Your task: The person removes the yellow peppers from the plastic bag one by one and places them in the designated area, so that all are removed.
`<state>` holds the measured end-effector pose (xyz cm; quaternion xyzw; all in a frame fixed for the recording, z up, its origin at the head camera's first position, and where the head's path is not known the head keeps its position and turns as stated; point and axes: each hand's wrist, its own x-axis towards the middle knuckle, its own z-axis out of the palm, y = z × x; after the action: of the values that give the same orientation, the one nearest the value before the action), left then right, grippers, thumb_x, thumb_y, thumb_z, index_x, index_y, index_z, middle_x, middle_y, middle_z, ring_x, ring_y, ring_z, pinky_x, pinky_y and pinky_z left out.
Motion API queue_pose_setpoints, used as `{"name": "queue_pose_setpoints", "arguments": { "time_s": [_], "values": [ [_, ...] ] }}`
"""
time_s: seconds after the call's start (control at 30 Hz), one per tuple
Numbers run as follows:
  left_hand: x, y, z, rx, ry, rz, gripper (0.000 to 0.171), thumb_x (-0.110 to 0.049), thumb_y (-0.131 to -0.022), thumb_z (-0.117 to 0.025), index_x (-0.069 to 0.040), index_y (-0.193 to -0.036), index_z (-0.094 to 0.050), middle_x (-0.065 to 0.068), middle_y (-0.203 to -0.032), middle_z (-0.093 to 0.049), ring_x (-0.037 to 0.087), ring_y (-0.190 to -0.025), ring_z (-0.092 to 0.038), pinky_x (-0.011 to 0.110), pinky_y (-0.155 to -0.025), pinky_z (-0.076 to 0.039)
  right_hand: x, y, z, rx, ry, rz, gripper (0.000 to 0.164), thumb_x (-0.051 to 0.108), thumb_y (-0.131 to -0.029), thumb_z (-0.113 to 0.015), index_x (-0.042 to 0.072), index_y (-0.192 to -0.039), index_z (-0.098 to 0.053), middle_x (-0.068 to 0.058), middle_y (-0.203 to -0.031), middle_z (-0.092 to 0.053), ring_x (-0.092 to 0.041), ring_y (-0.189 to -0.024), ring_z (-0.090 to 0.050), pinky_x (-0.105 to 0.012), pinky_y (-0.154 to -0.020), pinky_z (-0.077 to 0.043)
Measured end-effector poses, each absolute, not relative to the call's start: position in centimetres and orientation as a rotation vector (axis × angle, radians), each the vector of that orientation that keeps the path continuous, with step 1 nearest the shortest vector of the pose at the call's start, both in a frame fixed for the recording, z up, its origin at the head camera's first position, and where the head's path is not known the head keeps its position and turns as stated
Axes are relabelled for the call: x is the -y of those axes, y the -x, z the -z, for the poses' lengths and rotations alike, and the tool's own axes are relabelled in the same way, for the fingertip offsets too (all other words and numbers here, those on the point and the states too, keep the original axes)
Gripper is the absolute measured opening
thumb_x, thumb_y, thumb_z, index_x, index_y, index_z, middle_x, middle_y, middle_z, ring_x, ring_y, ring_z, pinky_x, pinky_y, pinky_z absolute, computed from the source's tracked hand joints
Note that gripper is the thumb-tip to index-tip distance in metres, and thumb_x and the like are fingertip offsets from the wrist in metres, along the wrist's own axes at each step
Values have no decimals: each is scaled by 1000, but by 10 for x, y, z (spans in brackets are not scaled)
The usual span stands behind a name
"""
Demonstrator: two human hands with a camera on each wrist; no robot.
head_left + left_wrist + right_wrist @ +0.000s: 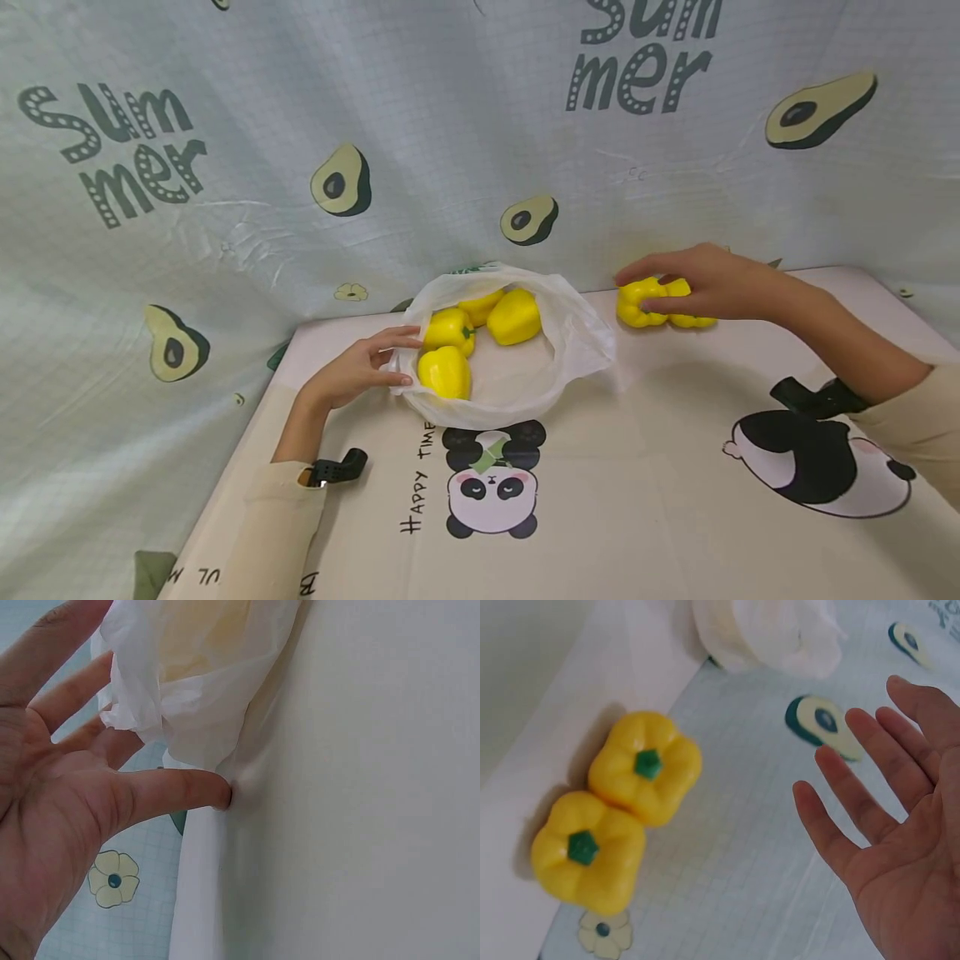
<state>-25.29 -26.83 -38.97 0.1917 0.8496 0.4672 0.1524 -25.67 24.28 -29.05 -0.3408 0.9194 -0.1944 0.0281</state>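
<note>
A white plastic bag [585, 333] stands with its mouth wide on the table, and several yellow bell peppers [514, 317] lie inside it toward the left and back. At the bag's left rim is my left hand [358, 367], its fingers extended against the plastic and the thumb apart from them. My right hand [720, 283] reaches over two more yellow bell peppers [637, 302] to the right of the bag. In the right wrist view its fingers are spread and hold nothing, while both peppers [645, 766] sit side by side with green stems showing.
The pale table cover [637, 492] carries printed pandas and lettering. Behind it hangs a light curtain [435, 100] with avocado prints, close to the back of the bag and the two peppers. Black straps [339, 468] sit on both wrists.
</note>
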Motion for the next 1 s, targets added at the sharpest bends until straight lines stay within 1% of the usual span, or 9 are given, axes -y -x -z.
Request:
{"name": "queue_pose_setpoints", "arguments": {
  "time_s": [0.07,0.17,0.23,0.33,0.47,0.53,0.67,0.8,1.0],
  "values": [
    [268,253,389,-2446,-544,-1327,60,-17,-85,-84,-6,-140,-61,8,-164,-34,30,-155,-18,52,-124,-16,-234,254,290,-2814,1080,595,42,33,-97,-70,29,-138,-63,-1,-134,-66,-28,-113,-63,-56,-92,-55],
    [268,252,389,-2445,-532,-1328,60,-18,-85,-84,-7,-140,-62,6,-164,-34,29,-155,-19,48,-124,-18,-220,252,289,-2763,1168,587,42,30,-97,-71,26,-138,-63,1,-136,-65,-26,-118,-62,-55,-97,-53],
    [268,252,389,-2439,-541,-1334,59,-18,-85,-84,-8,-139,-62,4,-165,-32,29,-155,-19,47,-124,-19,-210,252,289,-2735,1225,561,42,27,-97,-71,24,-138,-63,3,-136,-65,-25,-120,-62,-52,-99,-54],
    [269,251,389,-2424,-566,-1357,56,-17,-86,-83,-7,-138,-63,1,-167,-29,28,-156,-17,48,-124,-19,-195,253,289,-2699,1280,504,42,28,-97,-71,23,-138,-63,4,-136,-65,-24,-119,-62,-46,-96,-56],
    [269,251,388,-2406,-585,-1380,55,-15,-86,-83,-8,-137,-65,-6,-168,-25,23,-156,-15,46,-124,-18,-174,256,286,-2620,1312,451,43,27,-98,-69,22,-140,-61,3,-135,-66,-22,-119,-62,-44,-95,-56],
    [269,251,389,-2390,-587,-1395,55,-15,-85,-83,-8,-137,-65,-8,-167,-25,21,-156,-15,43,-124,-18,-162,257,284,-2573,1328,431,43,25,-98,-69,22,-140,-61,2,-134,-66,-23,-120,-62,-44,-96,-56],
    [269,251,389,-2369,-605,-1402,55,-15,-86,-82,-8,-137,-64,-6,-167,-27,22,-156,-16,45,-125,-17,-137,260,282,-2495,1362,363,43,24,-98,-70,21,-140,-61,5,-134,-65,-20,-122,-61,-42,-102,-53],
    [271,250,389,-2371,-601,-1398,55,-14,-86,-82,-8,-138,-64,-5,-166,-29,23,-156,-16,46,-124,-17,-108,265,279,-2412,1461,317,42,22,-98,-69,19,-140,-62,6,-135,-65,-16,-123,-60,-38,-107,-49],
    [272,250,390,-2375,-602,-1382,59,-14,-87,-82,-9,-142,-61,-4,-166,-30,23,-156,-18,42,-123,-19,-74,273,276,-2292,1594,293,41,16,-98,-69,16,-139,-63,5,-136,-64,-17,-123,-60,-35,-108,-48]
  ]
}}
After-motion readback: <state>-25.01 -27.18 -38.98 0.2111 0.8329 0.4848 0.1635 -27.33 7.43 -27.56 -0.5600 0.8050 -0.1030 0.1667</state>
